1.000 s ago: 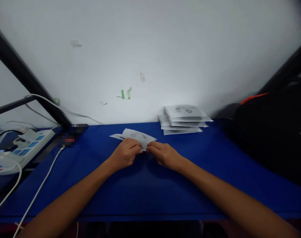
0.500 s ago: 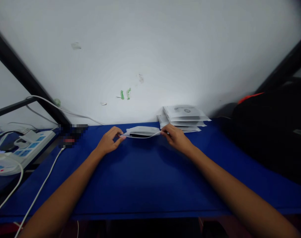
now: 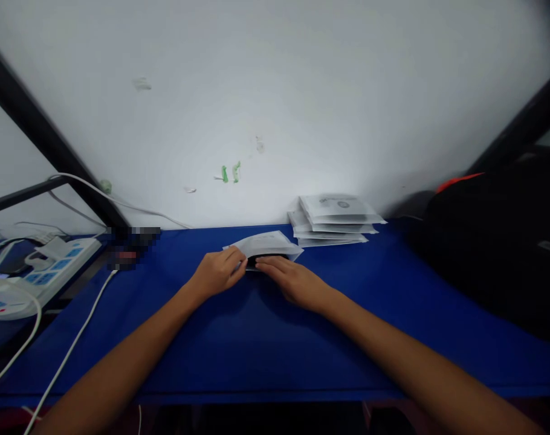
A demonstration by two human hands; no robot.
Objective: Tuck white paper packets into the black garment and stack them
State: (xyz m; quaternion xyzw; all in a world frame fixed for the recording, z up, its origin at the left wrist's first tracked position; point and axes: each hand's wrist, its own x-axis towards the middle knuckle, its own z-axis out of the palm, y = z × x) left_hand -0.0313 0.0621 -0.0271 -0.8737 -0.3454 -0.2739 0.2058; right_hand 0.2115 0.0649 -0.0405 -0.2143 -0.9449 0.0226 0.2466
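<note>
A frosted, translucent plastic bag lies on the blue table, its mouth gaping toward me. Something black shows in the opening; its kind is not clear. My left hand pinches the bag's left edge near the mouth, fingers closed. My right hand has its fingers stretched out together, with the tips at the mouth against the black thing. Behind and to the right, several similar frosted bags with grey print are stacked unevenly by the wall.
A white power strip with blue sockets and white cables occupies the left side. A large black bag with an orange edge stands at the right. The white wall rises behind the blue table.
My right hand has let go of the bag's right edge and moved left to the mouth. My left hand has shifted right and closer to me with the bag, which now gapes wider.
</note>
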